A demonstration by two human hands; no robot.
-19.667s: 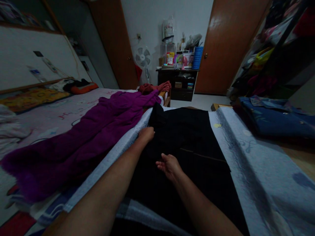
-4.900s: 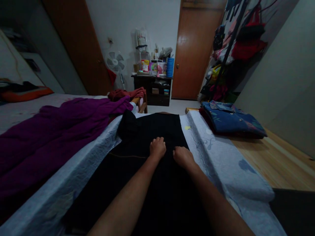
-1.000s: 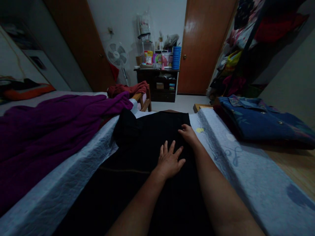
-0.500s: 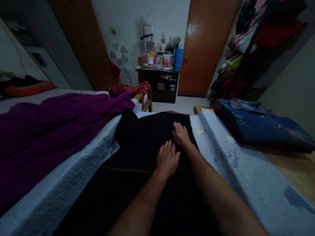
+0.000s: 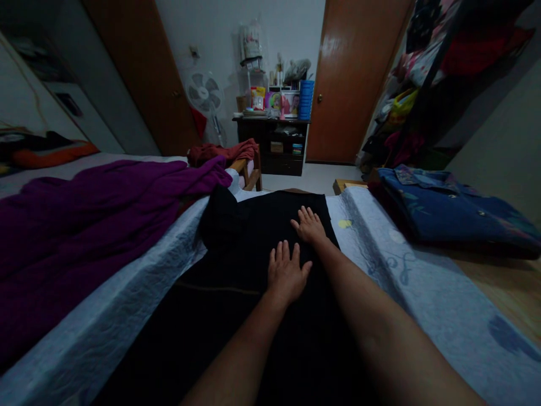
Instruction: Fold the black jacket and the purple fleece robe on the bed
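A black garment [image 5: 262,225] lies spread over the bed, its near part running down to the bottom of the view. Flat on its middle rests my left hand [image 5: 287,272], fingers spread and thumb out to the right. My right hand [image 5: 310,225] lies a little farther off and to the right, near the garment's right edge, also with its fingers apart. Neither hand grips the cloth. At the garment's far left a bunched black part [image 5: 223,219] stands up from the rest. A thin pale line [image 5: 220,290] crosses the cloth left of my left wrist.
A light grey patterned sheet [image 5: 380,276] covers the bed. Purple cloth [image 5: 97,220] is heaped at the left. Folded blue denim clothing [image 5: 456,208] sits at the right. Beyond the bed stand a reddish cloth on a wooden frame [image 5: 253,179], a fan [image 5: 205,93] and a dark cabinet [image 5: 270,146].
Both hands stay on the black garment. Their fingers are spread wider now, and my right hand has shifted very slightly away from me. The garment looks much the same.
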